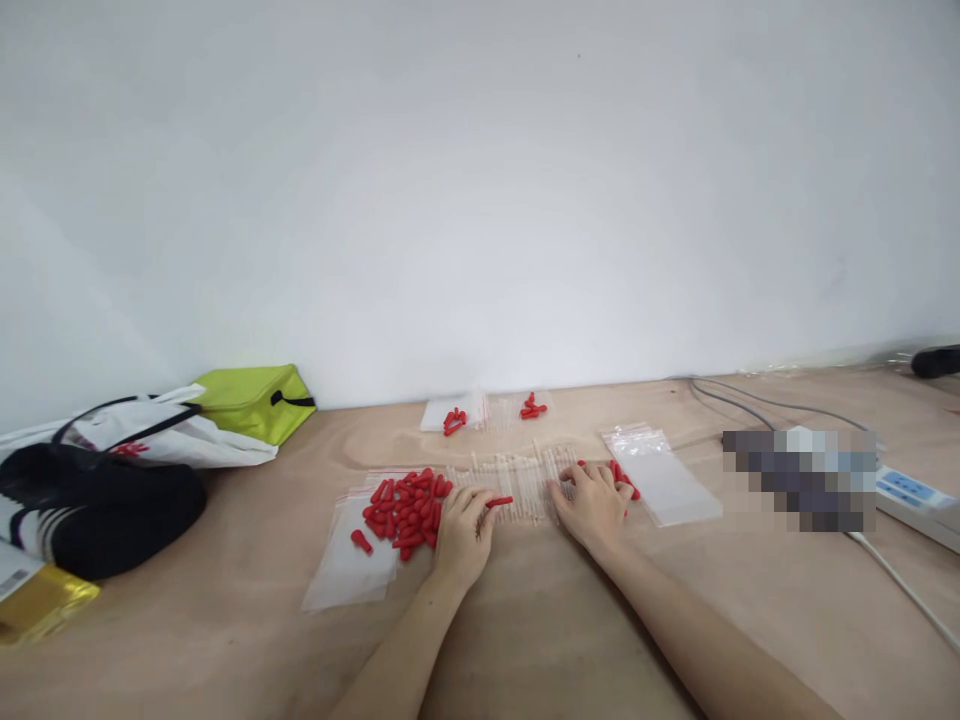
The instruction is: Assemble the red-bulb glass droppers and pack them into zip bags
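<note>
My left hand is closed, pinching a red rubber dropper bulb that points right over a row of thin clear glass tubes. Beside that hand, a heap of red dropper bulbs lies on clear plastic bags. My right hand rests low over the right end of the tubes, its thumb touching or nearly touching them and its fingers apart. More red bulbs show around its fingertips, partly hidden by the hand. I see nothing held in it.
Zip bags lie to the right. Near the wall, small bags carry a few red bulbs and several more bulbs. A black cap, green bag and yellow packet stand left. A power strip and cables lie right.
</note>
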The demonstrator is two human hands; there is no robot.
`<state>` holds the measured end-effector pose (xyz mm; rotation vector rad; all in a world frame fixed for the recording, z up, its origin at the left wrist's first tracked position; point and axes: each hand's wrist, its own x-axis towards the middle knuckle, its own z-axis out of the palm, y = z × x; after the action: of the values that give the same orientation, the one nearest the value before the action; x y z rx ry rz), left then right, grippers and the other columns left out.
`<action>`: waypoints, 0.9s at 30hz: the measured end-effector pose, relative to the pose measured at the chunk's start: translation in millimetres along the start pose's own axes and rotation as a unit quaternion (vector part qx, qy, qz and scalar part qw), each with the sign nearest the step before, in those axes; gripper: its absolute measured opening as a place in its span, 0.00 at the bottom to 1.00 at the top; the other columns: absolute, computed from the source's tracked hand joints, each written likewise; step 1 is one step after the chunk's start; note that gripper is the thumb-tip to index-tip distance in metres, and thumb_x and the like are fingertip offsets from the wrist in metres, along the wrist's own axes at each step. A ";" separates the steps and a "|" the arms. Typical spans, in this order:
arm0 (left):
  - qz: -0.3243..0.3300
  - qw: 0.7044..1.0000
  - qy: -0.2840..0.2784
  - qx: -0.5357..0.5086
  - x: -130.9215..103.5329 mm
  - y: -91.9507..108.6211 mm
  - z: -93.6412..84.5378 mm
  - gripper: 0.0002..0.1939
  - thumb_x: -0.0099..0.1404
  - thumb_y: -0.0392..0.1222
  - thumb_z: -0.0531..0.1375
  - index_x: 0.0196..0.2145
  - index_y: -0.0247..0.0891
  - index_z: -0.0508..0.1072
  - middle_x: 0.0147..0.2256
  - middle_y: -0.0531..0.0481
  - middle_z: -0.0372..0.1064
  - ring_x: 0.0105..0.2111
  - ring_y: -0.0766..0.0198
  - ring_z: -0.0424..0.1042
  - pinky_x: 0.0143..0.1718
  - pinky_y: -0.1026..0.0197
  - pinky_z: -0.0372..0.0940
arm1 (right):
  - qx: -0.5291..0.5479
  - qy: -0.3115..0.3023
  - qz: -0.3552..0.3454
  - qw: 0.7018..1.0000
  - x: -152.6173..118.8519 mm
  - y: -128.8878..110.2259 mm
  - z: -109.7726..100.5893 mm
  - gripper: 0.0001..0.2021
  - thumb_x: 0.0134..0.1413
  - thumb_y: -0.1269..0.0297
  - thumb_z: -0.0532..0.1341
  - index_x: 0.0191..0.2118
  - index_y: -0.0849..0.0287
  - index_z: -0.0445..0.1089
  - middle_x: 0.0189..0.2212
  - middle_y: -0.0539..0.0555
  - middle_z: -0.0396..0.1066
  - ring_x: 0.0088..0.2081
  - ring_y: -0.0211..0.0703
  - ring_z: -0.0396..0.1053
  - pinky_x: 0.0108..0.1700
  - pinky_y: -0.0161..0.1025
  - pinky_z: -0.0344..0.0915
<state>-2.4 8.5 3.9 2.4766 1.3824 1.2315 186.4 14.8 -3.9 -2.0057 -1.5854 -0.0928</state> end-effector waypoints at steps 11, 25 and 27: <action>0.003 1.000 0.025 0.006 -1.4 1.8 -1.2 0.06 0.59 0.33 0.54 0.33 0.39 0.71 0.32 0.48 0.66 0.36 0.58 0.63 0.39 0.54 0.61 | -0.028 -0.051 0.028 0.998 1.3 0.5 -7.5 0.11 0.47 0.59 0.54 0.28 0.57 0.71 0.35 0.57 0.70 0.40 0.52 0.61 0.40 0.47 0.48; -0.006 1.000 0.014 -0.001 -0.6 2.1 -1.7 0.06 0.59 0.34 0.54 0.32 0.39 0.70 0.32 0.48 0.67 0.36 0.58 0.64 0.40 0.53 0.61 | -0.066 -0.086 0.021 0.994 2.2 3.8 -7.4 0.13 0.54 0.60 0.51 0.30 0.59 0.70 0.35 0.59 0.70 0.42 0.53 0.61 0.38 0.46 0.47; -0.011 1.000 0.013 -0.004 -0.1 2.1 -1.8 0.06 0.59 0.34 0.54 0.32 0.39 0.70 0.32 0.48 0.67 0.36 0.58 0.64 0.39 0.54 0.61 | -0.069 -0.071 0.020 0.995 0.9 4.5 -6.7 0.12 0.54 0.60 0.52 0.30 0.60 0.69 0.35 0.59 0.70 0.42 0.53 0.61 0.37 0.44 0.46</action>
<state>-2.2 6.6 5.9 2.4430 1.4040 1.2666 192.6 11.8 0.3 -2.1918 -1.6646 -0.0462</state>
